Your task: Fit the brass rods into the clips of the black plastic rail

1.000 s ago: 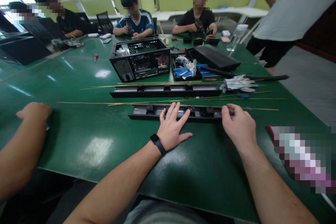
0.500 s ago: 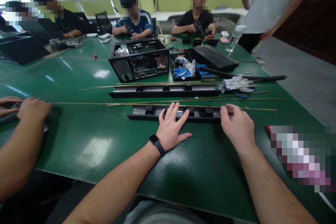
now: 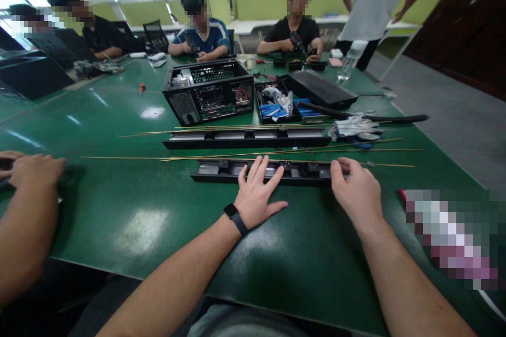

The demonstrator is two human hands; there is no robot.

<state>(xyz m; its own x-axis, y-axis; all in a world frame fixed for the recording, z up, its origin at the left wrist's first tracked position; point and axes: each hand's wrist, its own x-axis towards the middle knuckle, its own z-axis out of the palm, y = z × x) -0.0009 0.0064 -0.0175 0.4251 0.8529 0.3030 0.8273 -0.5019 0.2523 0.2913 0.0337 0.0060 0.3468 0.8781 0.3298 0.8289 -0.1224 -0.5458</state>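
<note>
A long black rail (image 3: 221, 171) with a silvery channel lies across the green table (image 3: 138, 210) in front of me. My left hand (image 3: 256, 192), with a dark watch on its wrist, rests flat and open, its fingertips on the rail's middle. My right hand (image 3: 353, 189) curls over the rail's right end and grips it. A second black rail (image 3: 245, 139) lies parallel just behind. Several thin brass rods (image 3: 130, 157) stretch across the table between and around the two rails.
An open black computer case (image 3: 209, 89) stands behind the rails, beside a tray with blue-white gloves (image 3: 279, 102) and a black panel (image 3: 322, 88). More gloves (image 3: 356, 127) lie right. A neighbour's arm (image 3: 23, 210) rests at left. Seated people work opposite; one stands at the back right.
My hands and the rail have stayed put. The neighbour's hand at left slid further left. The standing person at right walked away toward the back.
</note>
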